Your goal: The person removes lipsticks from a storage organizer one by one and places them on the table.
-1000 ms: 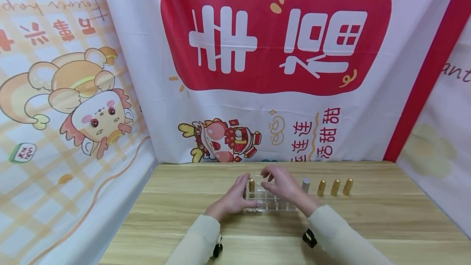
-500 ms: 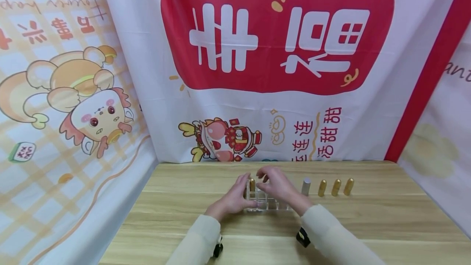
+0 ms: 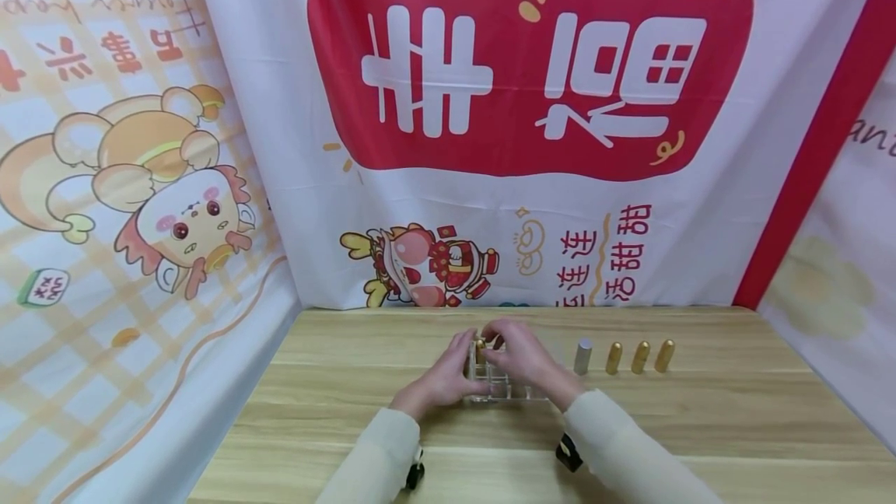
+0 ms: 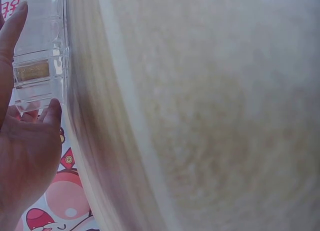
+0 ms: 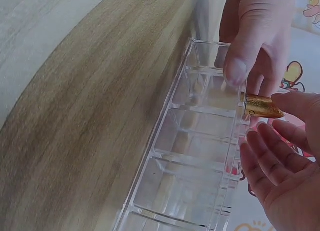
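A clear, compartmented plastic organizer [image 3: 502, 390] sits on the wooden table. My left hand [image 3: 446, 378] grips its left end, thumb on the near side and fingers behind. In the right wrist view, a gold bullet-shaped lipstick tube [image 5: 261, 106] stands in a compartment near that end, its pointed top above the rim. The thumb and a finger of my right hand [image 5: 287, 166] pinch this tip while the other fingers spread beside the organizer. From the head camera, my right hand [image 3: 523, 355] covers much of the organizer's back row.
Right of the organizer stand a silver cylinder [image 3: 582, 356] and three gold bullet-shaped tubes [image 3: 640, 357] in a row. A white cloth with red print [image 3: 525, 68] hangs behind the wooden table [image 3: 336, 411]; another patterned cloth [image 3: 140, 201] hangs at the left.
My right hand has moved left across the organizer to the gold lipstick tube, and its fingers have come to the tip. My left hand has kept its grip on the organizer.
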`<state>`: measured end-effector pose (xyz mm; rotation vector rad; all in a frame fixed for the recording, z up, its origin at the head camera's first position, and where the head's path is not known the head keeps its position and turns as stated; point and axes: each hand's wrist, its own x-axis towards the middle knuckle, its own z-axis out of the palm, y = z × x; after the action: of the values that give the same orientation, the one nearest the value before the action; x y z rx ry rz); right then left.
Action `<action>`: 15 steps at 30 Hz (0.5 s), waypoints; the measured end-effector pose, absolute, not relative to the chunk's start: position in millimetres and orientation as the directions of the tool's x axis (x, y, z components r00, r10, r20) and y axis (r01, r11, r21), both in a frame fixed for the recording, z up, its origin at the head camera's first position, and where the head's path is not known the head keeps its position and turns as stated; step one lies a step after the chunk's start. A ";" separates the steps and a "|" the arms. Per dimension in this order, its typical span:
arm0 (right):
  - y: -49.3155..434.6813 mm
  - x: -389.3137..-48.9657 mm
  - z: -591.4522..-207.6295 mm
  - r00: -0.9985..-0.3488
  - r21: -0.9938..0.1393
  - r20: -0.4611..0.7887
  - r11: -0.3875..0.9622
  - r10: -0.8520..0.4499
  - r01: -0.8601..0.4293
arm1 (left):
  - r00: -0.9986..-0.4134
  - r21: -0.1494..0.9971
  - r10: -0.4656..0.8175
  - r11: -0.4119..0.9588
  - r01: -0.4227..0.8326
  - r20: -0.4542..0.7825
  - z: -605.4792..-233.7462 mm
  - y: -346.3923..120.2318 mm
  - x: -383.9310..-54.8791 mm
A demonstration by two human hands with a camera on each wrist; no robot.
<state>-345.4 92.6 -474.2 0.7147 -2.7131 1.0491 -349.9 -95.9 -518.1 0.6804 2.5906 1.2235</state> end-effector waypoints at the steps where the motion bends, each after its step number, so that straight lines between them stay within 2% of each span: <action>1: 92.1 -345.4 -474.2 -0.876 -0.597 0.300 0.642 -0.378 -0.482 | -0.875 0.770 0.483 0.551 0.320 0.018 -518.0 -95.9 -349.9; 15: 86.2 -344.5 -474.3 -0.873 -0.591 0.309 0.643 -0.378 -0.487 | -0.866 0.765 0.497 0.540 0.351 0.047 -519.3 -96.2 -349.7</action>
<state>-344.5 86.2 -474.3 0.7171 -2.7024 1.0425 -349.7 -96.2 -519.3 0.7233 2.5984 1.2304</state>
